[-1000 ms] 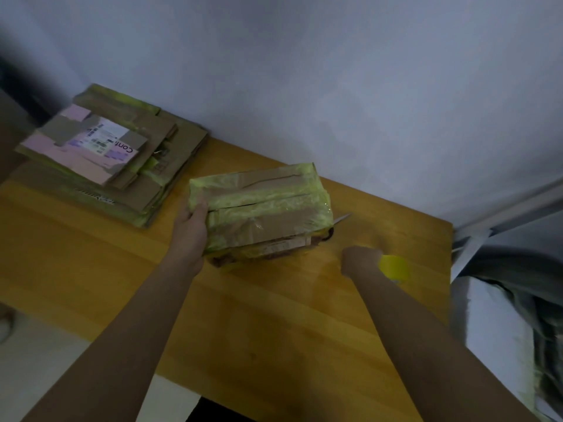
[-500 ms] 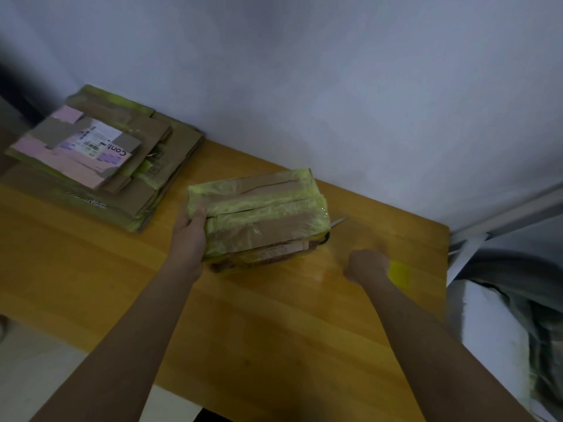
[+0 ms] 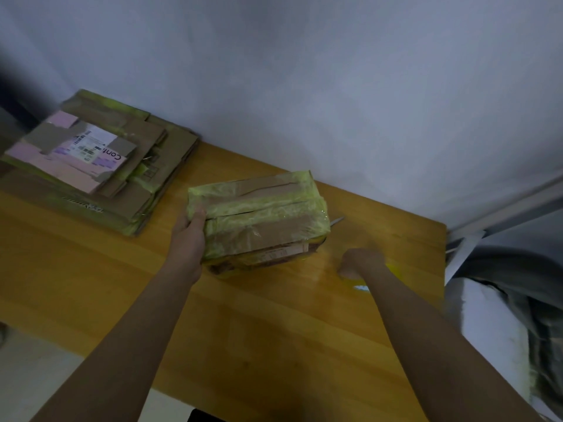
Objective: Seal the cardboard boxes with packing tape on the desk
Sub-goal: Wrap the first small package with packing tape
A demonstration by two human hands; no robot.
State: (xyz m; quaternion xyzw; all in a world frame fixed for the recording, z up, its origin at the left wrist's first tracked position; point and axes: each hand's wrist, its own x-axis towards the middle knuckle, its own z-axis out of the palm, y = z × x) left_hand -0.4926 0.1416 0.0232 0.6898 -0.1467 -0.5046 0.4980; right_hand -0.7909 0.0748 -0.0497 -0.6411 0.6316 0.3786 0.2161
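Your cardboard box [image 3: 259, 220] sits near the far edge of the surface [image 3: 274, 330], roughly midway along it and close to the wall [image 3: 335, 86]. It is a squat rectangular block, its brown top crossed by wrinkled, glossy bands of yellow-green tape, with a pale label showing on the near face. Your left hand [image 3: 188, 236] grips its left end, thumb curled onto the top edge and palm against the side. Your right hand [image 3: 361, 263] rests on the surface just beside the box's near right corner, fingers curled round a yellow tape roll [image 3: 396, 269] that is blurred and mostly hidden behind the fist. A thin grey metal tip [image 3: 336, 221] pokes out from behind the box's right end; you cannot tell what it belongs to. At the far left corner lies a stack of flattened boxes [image 3: 100, 169], layered brown card with tape streaks and a pink sheet carrying a white printed label. The surface itself is smooth, warm-toned wood with long plank grain.
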